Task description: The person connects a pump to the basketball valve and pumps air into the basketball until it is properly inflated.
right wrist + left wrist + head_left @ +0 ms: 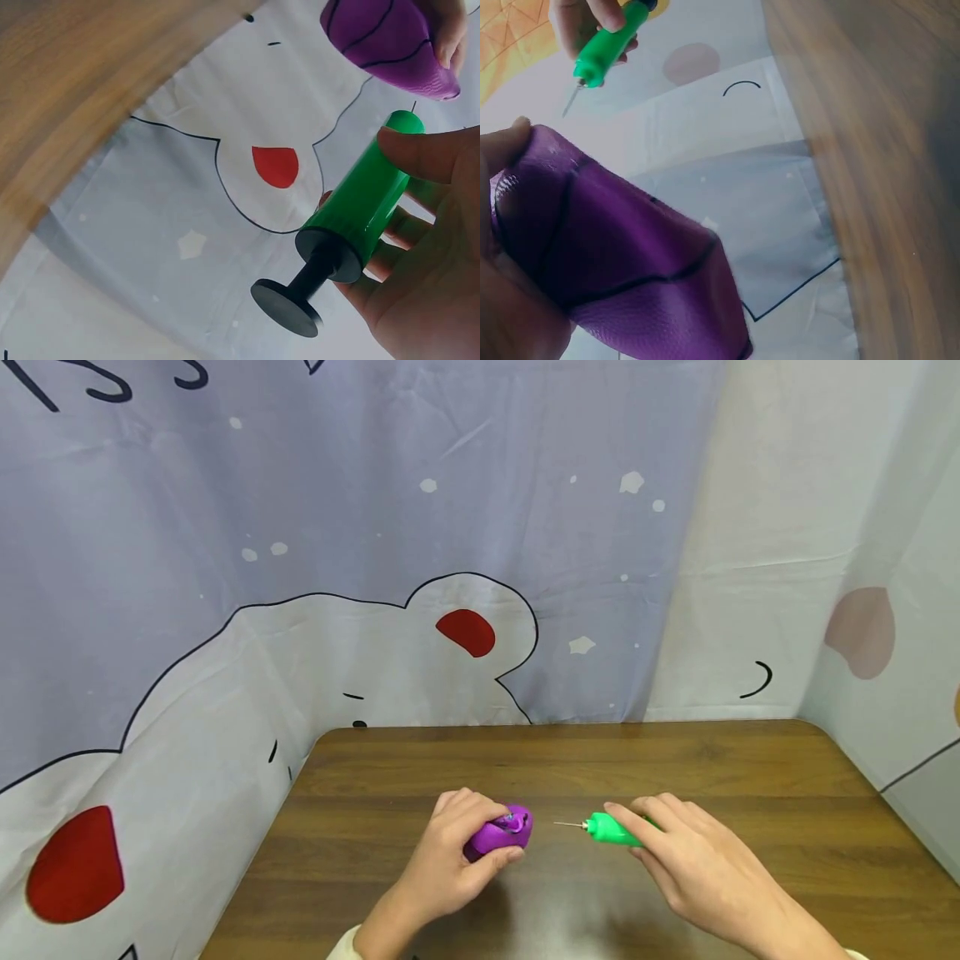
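My left hand point(450, 860) grips a purple ball point(504, 833) with black seam lines. The ball looks deflated and creased, its skin folded in near the thumb; the left wrist view shows its dented side point(630, 232). To the right, my right hand point(697, 864) holds a green hand pump point(611, 830) around its barrel. A thin metal needle point(567, 824) sticks out of the pump's tip towards the ball, with a small gap between them. In the right wrist view the pump's black handle point(286, 306) stands partly out from the barrel point(364, 195).
Both hands are over a brown wooden table point(570, 760) with rounded far corners. A printed cloth point(360, 652) with white bear shapes hangs behind the table and along its sides.
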Demonstrator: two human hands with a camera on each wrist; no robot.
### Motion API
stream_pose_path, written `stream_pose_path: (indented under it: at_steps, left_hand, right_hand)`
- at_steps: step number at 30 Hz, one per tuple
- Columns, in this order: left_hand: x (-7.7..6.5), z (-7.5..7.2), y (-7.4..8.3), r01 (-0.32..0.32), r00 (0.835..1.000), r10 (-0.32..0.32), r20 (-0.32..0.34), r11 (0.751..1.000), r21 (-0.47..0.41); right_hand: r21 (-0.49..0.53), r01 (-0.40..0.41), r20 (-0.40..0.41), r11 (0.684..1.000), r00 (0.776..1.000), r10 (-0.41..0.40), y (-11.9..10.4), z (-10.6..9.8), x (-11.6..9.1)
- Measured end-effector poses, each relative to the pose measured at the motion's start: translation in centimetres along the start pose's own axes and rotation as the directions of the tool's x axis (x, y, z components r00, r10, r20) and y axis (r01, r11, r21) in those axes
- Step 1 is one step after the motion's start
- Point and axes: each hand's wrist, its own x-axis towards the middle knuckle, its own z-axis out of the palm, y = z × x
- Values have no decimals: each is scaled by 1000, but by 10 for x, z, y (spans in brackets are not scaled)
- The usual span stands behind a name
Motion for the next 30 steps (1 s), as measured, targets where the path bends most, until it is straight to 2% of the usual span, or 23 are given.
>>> stream_pose_path:
  at_steps: [5, 11, 18, 23, 30]
  left_hand:
    - [-1, 1, 0, 9, 1000, -9, 12, 1000, -7]
    - [-1, 3, -3, -50, 998, 50, -23, 999, -3]
    - [-1, 4, -5, -124, 992, 126, -29, 991, 58]
    - [-1, 5, -5, -154, 986, 158, -48, 985, 81]
    - [0, 7, -4, -198, 976, 208, -68, 972, 129]
  right_hand:
    - [4, 15, -5, 1000, 1000, -15, -5, -3, 4]
    - [12, 51, -22, 999, 998, -51, -9, -6, 10]
    - [1, 79, -52, 997, 996, -79, -14, -8, 17]
    - [-12, 94, -92, 996, 991, -94, -17, -10, 21]
    - [-35, 120, -100, 992, 987, -123, -21, -10, 24]
